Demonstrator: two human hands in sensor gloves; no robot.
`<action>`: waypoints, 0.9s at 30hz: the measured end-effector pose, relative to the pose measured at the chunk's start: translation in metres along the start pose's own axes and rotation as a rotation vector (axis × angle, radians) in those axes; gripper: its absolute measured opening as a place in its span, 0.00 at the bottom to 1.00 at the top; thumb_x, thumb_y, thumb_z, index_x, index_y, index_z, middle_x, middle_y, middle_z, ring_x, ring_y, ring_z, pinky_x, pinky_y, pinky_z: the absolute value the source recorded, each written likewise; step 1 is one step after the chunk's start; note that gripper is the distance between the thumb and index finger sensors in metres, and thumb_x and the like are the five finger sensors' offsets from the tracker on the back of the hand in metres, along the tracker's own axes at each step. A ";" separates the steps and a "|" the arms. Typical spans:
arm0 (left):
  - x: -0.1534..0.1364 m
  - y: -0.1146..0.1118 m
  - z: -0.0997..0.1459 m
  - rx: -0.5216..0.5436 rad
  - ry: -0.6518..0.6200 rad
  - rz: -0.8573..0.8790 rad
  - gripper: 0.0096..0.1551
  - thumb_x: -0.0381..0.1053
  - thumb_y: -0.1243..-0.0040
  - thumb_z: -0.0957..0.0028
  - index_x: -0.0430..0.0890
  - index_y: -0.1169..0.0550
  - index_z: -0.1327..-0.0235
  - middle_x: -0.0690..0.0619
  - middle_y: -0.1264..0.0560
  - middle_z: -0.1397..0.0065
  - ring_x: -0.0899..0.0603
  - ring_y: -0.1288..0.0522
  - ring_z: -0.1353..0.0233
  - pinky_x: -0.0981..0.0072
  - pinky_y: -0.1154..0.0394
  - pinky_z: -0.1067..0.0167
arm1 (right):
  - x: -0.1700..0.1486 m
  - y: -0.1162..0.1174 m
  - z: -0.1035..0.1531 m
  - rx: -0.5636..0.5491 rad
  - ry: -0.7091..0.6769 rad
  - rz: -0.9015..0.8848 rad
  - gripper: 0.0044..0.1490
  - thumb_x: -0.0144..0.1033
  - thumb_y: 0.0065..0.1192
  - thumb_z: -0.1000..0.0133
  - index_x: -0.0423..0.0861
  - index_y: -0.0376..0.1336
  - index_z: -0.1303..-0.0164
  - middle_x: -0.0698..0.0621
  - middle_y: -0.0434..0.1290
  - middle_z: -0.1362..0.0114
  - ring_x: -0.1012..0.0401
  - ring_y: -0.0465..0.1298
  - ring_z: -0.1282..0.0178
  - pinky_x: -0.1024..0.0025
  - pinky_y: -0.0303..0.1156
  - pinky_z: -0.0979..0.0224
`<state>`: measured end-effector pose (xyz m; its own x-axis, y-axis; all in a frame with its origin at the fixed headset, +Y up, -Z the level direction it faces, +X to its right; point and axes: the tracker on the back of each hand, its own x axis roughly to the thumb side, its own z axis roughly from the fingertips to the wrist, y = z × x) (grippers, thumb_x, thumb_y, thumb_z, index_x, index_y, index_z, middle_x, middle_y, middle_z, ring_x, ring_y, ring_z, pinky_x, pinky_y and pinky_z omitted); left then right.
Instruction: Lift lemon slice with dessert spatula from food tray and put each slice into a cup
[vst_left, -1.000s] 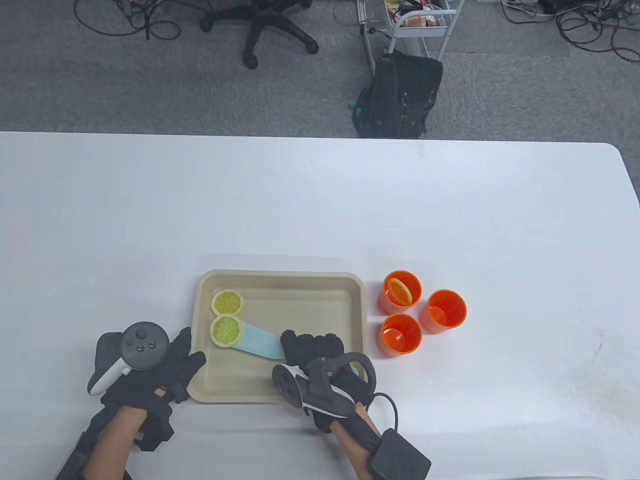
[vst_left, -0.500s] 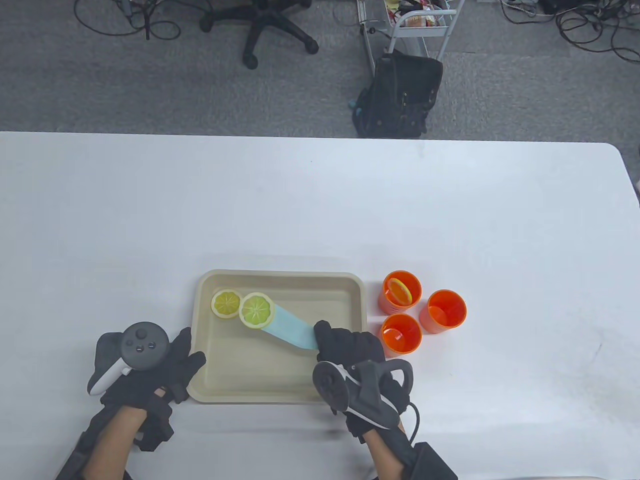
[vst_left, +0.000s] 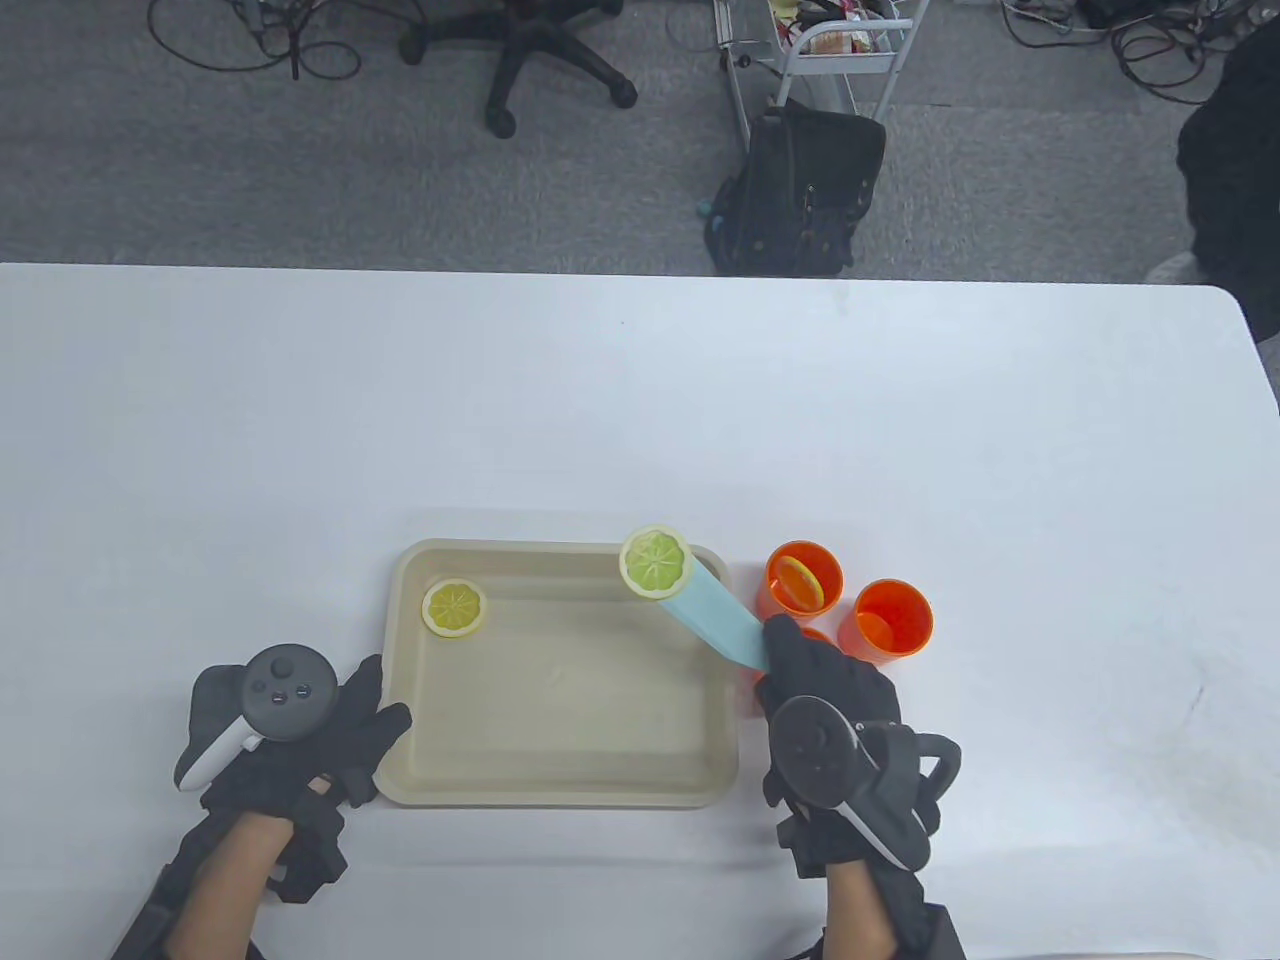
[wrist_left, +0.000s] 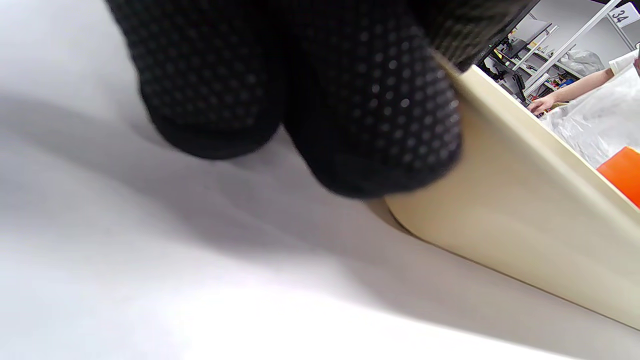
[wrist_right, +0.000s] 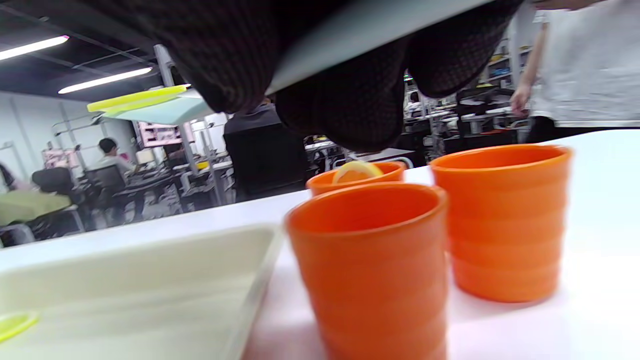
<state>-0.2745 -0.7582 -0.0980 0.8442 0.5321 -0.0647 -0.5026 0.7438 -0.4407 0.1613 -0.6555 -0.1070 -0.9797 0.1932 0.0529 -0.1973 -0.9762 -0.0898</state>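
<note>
The right hand gripped the spatula by its handle, fingers curled round it, with the blade reaching up and away from the knuckles and a lemon slice lying flat on its tip. That slice was lifted clear of the tray, over its far right corner, and sat just left of the cups. So the carrying step was in hand: one slice was up and on its way. Of the three cups, the far one beyond the right hand already held a slice; the right one looked empty, and the near one sat mostly hidden under the right hand in the table view, its inside not shown. The left hand lay flat beside the tray's near left corner, fingers loose and touching the rim, holding nothing. A second slice rested in the tray, up and to the right of that hand. The next move probably called for swinging the blade rightward while level, stopping over an empty cup, then tilting so the slice slid off inside; tipping early would likely drop it on the table.
</note>
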 end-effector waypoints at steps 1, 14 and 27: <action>0.000 0.000 0.000 0.000 0.000 -0.001 0.45 0.59 0.42 0.39 0.31 0.41 0.23 0.52 0.17 0.52 0.57 0.12 0.66 0.62 0.12 0.61 | -0.007 -0.003 0.000 -0.008 0.026 -0.013 0.37 0.39 0.68 0.43 0.46 0.61 0.23 0.46 0.75 0.29 0.56 0.82 0.40 0.44 0.68 0.23; 0.000 0.000 0.000 -0.001 -0.001 -0.002 0.45 0.59 0.42 0.39 0.31 0.40 0.23 0.52 0.17 0.52 0.57 0.12 0.66 0.62 0.12 0.61 | -0.077 -0.016 0.007 0.027 0.341 -0.096 0.38 0.38 0.70 0.44 0.46 0.61 0.22 0.46 0.74 0.29 0.55 0.82 0.40 0.43 0.67 0.23; 0.000 0.000 0.001 -0.001 -0.001 0.000 0.45 0.59 0.42 0.39 0.31 0.40 0.23 0.52 0.17 0.52 0.58 0.12 0.66 0.62 0.12 0.61 | -0.132 -0.007 0.018 0.218 0.679 -0.176 0.39 0.37 0.71 0.44 0.46 0.60 0.22 0.44 0.74 0.30 0.54 0.81 0.40 0.41 0.65 0.23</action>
<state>-0.2744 -0.7580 -0.0973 0.8443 0.5320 -0.0641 -0.5020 0.7434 -0.4420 0.2927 -0.6755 -0.0951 -0.7536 0.2985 -0.5857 -0.4120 -0.9087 0.0669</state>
